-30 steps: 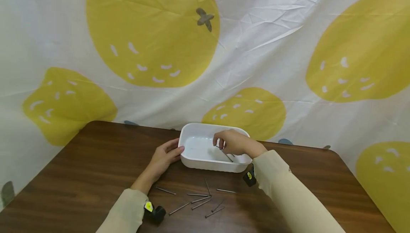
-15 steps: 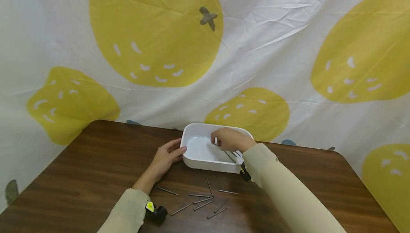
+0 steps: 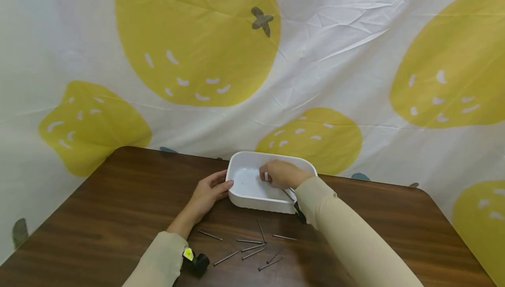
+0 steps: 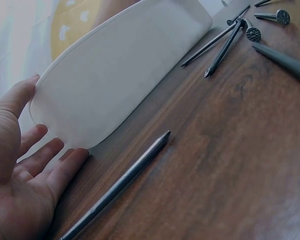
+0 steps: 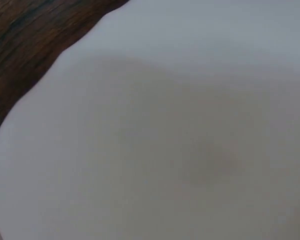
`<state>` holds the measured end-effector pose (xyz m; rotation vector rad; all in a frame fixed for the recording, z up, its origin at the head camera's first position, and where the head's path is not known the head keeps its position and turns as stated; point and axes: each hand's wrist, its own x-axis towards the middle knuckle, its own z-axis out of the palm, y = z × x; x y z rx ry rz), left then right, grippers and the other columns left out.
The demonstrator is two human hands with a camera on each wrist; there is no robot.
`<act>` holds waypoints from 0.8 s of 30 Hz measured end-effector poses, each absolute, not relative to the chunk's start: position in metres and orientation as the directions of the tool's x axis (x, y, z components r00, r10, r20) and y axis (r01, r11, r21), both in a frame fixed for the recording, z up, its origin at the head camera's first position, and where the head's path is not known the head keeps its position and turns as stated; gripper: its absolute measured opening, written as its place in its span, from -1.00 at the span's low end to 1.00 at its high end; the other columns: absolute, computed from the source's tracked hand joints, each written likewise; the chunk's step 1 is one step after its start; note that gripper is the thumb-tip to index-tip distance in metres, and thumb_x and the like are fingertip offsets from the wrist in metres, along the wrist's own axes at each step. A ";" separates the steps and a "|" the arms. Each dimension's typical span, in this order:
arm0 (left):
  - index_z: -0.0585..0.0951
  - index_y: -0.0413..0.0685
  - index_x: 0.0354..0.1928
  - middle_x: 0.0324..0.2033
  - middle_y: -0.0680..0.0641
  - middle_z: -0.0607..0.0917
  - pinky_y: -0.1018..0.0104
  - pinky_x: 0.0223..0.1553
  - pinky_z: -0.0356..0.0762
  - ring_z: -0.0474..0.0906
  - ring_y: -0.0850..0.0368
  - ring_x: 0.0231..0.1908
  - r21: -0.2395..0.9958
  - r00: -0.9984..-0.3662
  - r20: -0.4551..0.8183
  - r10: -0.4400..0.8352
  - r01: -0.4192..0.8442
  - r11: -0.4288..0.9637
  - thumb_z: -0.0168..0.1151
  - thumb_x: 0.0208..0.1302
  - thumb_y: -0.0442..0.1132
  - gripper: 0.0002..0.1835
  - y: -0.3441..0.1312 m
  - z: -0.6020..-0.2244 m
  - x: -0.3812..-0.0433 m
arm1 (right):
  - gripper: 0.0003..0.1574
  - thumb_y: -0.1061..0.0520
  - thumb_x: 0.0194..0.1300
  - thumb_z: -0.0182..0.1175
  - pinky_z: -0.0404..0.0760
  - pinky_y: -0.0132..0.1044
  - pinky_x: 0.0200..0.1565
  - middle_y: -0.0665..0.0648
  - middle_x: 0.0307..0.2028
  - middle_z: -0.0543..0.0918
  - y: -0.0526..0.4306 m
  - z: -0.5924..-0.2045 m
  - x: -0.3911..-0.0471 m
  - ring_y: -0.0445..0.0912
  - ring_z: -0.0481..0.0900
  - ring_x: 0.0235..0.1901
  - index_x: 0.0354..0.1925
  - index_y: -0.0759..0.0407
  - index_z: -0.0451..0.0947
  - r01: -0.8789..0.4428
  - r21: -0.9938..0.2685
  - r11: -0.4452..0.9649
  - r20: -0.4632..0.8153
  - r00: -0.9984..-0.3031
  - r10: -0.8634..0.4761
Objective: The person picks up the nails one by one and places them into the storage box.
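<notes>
A white rectangular dish (image 3: pixel 256 204) stands near the table's back edge. At its left end, my left hand (image 3: pixel 207 195) touches the outside, thumb at the rim and loosely spread fingertips on the wall, as the left wrist view shows. My right hand (image 3: pixel 282 174) reaches down inside the dish with curled fingers, pinching a nail (image 3: pixel 266 181) close over the bottom; most of that nail is hidden. Another nail (image 3: pixel 288 194) lies in the dish beneath this hand, partly covered. Blurred white dish wall (image 5: pixel 140 125) fills most of the right wrist view.
Several loose steel nails lie on the brown wooden table (image 3: pixel 98 217) in front of the dish, one nail (image 4: pixel 120 187) close by my left hand. A white cloth (image 3: pixel 221 133) printed with yellow fruit hangs right behind the table.
My right hand has lowered deeper into the dish, its wrist now over the near right rim. The left hand keeps its place on the dish's left end. The head view has shifted slightly.
</notes>
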<state>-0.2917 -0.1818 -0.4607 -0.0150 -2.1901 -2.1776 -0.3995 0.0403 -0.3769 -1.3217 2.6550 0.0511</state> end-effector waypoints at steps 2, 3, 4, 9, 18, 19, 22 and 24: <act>0.39 -0.21 0.43 0.38 -0.32 0.47 0.14 0.20 0.68 0.56 -0.09 0.24 0.999 -0.999 0.043 -0.028 0.043 0.007 0.26 0.43 -0.18 -0.40 -0.181 -0.461 -0.292 | -0.68 0.48 0.15 0.21 0.59 -0.31 -0.23 0.13 -0.34 0.70 0.041 -0.378 -0.399 -0.10 0.53 -0.34 -0.19 0.16 0.64 -0.796 -0.047 0.603 -0.173 -0.588 -0.790; 0.39 -0.21 0.43 0.38 -0.32 0.46 0.14 0.20 0.68 0.56 -0.09 0.24 0.999 -0.999 0.042 -0.027 0.042 0.008 0.26 0.43 -0.18 -0.40 -0.181 -0.460 -0.292 | -0.68 0.48 0.15 0.21 0.59 -0.31 -0.23 0.13 -0.34 0.70 0.041 -0.379 -0.399 -0.11 0.53 -0.34 -0.19 0.16 0.64 -0.797 -0.045 0.602 -0.171 -0.588 -0.791; 0.39 -0.21 0.43 0.38 -0.32 0.46 0.14 0.20 0.68 0.56 -0.10 0.24 0.999 -0.999 0.042 -0.028 0.042 0.007 0.26 0.43 -0.18 -0.40 -0.181 -0.460 -0.292 | -0.68 0.48 0.14 0.21 0.58 -0.33 -0.24 0.13 -0.35 0.70 0.041 -0.379 -0.399 -0.11 0.53 -0.35 -0.20 0.16 0.64 -0.798 -0.042 0.602 -0.169 -0.588 -0.791; 0.39 -0.21 0.43 0.38 -0.33 0.47 0.15 0.19 0.68 0.57 -0.09 0.23 0.999 -0.998 0.044 -0.032 0.044 0.003 0.27 0.43 -0.19 -0.40 -0.181 -0.459 -0.291 | -0.64 0.51 0.08 0.19 0.55 -0.38 -0.30 0.11 -0.36 0.70 0.042 -0.379 -0.399 -0.13 0.54 -0.37 -0.22 0.15 0.62 -0.799 -0.045 0.599 -0.161 -0.586 -0.794; 0.39 -0.25 0.42 0.36 -0.36 0.47 0.16 0.16 0.70 0.60 -0.03 0.19 0.999 -0.998 0.048 -0.046 0.048 -0.006 0.27 0.42 -0.23 -0.41 -0.178 -0.459 -0.291 | -0.60 0.45 0.20 0.18 0.64 -0.22 -0.07 0.17 -0.17 0.71 0.049 -0.370 -0.396 -0.06 0.58 -0.18 -0.03 0.19 0.65 -0.754 -0.129 0.644 -0.169 -0.623 -0.764; 0.39 -0.25 0.42 0.36 -0.36 0.47 0.16 0.16 0.70 0.60 -0.04 0.19 0.999 -0.998 0.047 -0.047 0.048 -0.008 0.27 0.42 -0.23 -0.41 -0.179 -0.459 -0.291 | -0.61 0.44 0.21 0.19 0.65 -0.21 -0.08 0.17 -0.15 0.71 0.051 -0.367 -0.394 -0.06 0.59 -0.18 -0.02 0.19 0.65 -0.756 -0.134 0.641 -0.162 -0.622 -0.766; 0.39 -0.25 0.42 0.37 -0.35 0.47 0.17 0.17 0.70 0.59 -0.05 0.20 0.999 -0.998 0.048 -0.048 0.048 -0.007 0.27 0.42 -0.22 -0.40 -0.179 -0.458 -0.290 | -0.61 0.43 0.22 0.20 0.66 -0.23 -0.11 0.18 -0.13 0.72 0.057 -0.355 -0.388 -0.08 0.60 -0.21 0.01 0.21 0.65 -0.774 -0.151 0.615 -0.126 -0.602 -0.788; 0.39 -0.24 0.42 0.37 -0.35 0.47 0.17 0.17 0.70 0.58 -0.07 0.22 0.999 -0.998 0.046 -0.047 0.046 -0.002 0.26 0.42 -0.21 -0.40 -0.181 -0.459 -0.289 | -0.61 0.42 0.22 0.21 0.67 -0.25 -0.13 0.19 -0.13 0.72 0.061 -0.347 -0.382 -0.08 0.62 -0.22 0.02 0.22 0.64 -0.789 -0.173 0.590 -0.095 -0.583 -0.807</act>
